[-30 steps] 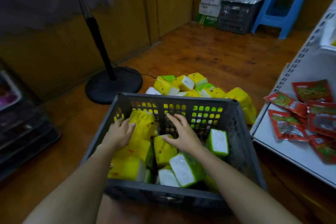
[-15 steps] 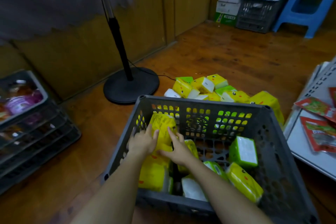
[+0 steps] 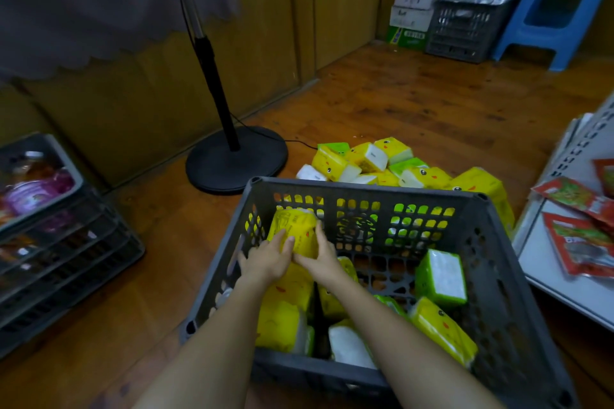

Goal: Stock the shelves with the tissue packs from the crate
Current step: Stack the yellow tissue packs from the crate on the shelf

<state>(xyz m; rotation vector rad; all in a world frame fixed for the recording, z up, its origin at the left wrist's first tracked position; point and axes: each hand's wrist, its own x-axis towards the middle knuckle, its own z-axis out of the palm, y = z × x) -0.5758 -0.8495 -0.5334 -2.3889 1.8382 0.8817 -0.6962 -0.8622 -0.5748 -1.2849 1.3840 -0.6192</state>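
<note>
A dark grey plastic crate [image 3: 491,259] stands on the wooden floor in front of me, with several yellow and green tissue packs inside. Both hands reach into its far left corner. My left hand [image 3: 265,259] and my right hand [image 3: 320,257] grip the same upright yellow tissue pack [image 3: 294,229] from either side. A green pack [image 3: 440,277] leans at the crate's right side. More yellow and green packs [image 3: 375,164] lie in a heap on the floor just behind the crate.
A white shelf [image 3: 545,262] with red snack packets [image 3: 584,246] is at the right. A fan stand with a round black base [image 3: 236,159] is behind the crate to the left. Stacked dark crates [image 3: 56,252] sit at the far left. A blue stool [image 3: 551,10] stands at the back.
My hands have come together from separate packs onto one yellow pack in the crate's far left corner. The view has shifted left, so less of the shelf shows.
</note>
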